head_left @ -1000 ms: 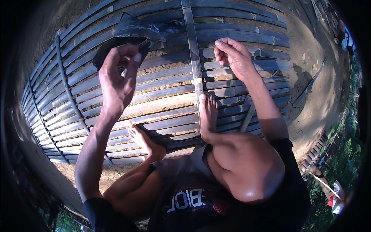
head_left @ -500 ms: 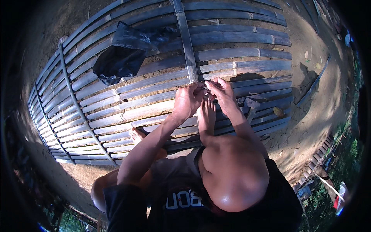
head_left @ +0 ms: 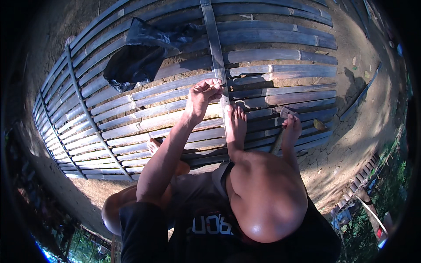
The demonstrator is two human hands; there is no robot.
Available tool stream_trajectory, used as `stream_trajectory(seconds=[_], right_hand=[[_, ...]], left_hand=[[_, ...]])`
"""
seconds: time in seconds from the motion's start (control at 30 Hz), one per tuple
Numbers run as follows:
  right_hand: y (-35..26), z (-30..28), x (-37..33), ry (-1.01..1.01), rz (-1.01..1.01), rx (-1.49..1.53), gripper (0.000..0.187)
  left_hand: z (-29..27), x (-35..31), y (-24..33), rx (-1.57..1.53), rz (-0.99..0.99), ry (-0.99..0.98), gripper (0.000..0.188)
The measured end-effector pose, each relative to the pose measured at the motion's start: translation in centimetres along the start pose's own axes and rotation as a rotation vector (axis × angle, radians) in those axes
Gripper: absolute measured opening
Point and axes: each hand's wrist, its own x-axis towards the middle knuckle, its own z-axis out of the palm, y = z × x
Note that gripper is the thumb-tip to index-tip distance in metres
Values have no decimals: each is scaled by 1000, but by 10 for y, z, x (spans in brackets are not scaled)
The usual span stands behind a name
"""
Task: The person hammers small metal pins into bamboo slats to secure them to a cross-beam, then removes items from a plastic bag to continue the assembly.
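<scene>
Near the centre of the frame, your left hand [head_left: 200, 100] holds its thumb and forefinger pressed together over the long, flat, grey-brown bamboo strip [head_left: 214, 44], which runs down from the top edge across the curved grey bamboo slats [head_left: 263, 55]; you may be pinching something slim there, but it is too small to make out. Your right hand [head_left: 293, 130], right of centre, has its fingers curled just below the blocky grey head of a wooden-handled hammer [head_left: 286, 112] lying over the slats; you cannot tell from here whether they close on the handle. Your bare right foot [head_left: 236, 127] rests at the strip's lower end, close below the left hand. As far as shows, the slats are already laid side by side and the strip lies across them, with a thin dark pole [head_left: 75, 82] crossing them farther left. The hammer is not raised, so this spot looks unfinished, and any hammering here appears left to do; whether the strip is fixed elsewhere cannot be told. A crumpled black plastic bag [head_left: 136, 63] lies open-mouthed on the slats at upper left, well apart from both hands.
</scene>
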Motion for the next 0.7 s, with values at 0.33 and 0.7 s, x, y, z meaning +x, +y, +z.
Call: stream_trajectory(seconds=[0.33,0.7], right_hand=[[66,-13,-44,95,-237,-589,48],[84,-33,-30,121,-182,-660,51]], left_hand=[[-18,4,-11,87,48,156,13],[-13,6,35,231,424,282,17]])
